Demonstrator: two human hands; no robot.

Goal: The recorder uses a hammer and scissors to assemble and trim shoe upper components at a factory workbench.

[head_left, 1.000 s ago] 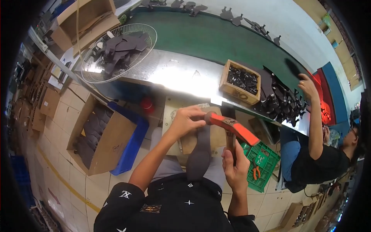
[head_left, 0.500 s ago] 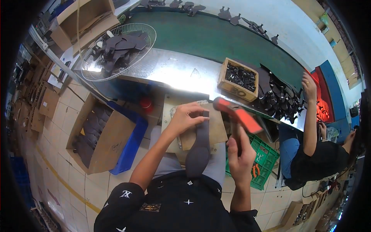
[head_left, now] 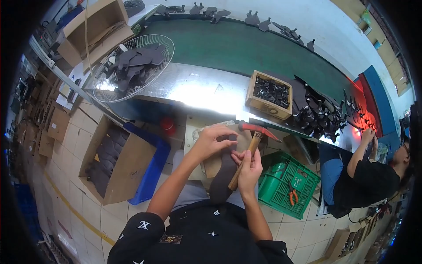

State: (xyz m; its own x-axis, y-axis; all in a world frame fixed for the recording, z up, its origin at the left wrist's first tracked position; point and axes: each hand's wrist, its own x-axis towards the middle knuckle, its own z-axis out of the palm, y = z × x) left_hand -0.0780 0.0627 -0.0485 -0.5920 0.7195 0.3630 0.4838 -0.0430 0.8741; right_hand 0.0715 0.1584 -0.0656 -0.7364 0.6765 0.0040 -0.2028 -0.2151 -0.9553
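My left hand (head_left: 214, 143) is closed, thumb and forefinger pinched at the upper end of a long dark grey flat piece (head_left: 225, 174). The piece widens toward my lap and its lower end lies against my clothes. In my right hand (head_left: 249, 169) is a hammer (head_left: 253, 141) with a wooden handle and a red head. The handle slants across the right edge of the dark piece, and the head sits just right of my left fingertips. Under the piece, a tan board (head_left: 212, 167) is partly covered by my hands.
Ahead runs a metal ledge (head_left: 193, 79) beside a green belt (head_left: 206, 42). On it stand a wooden box (head_left: 268, 110) of small dark parts, a pile of dark pieces (head_left: 316, 110) and a wire basket (head_left: 169, 59). A cardboard box (head_left: 127, 171), a green crate (head_left: 281, 204) and a co-worker (head_left: 365, 185) flank me.
The hammer has come left and its head has turned, with the handle now across the dark piece. My left hand stays near the piece's upper end. The co-worker's raised arm has lowered.
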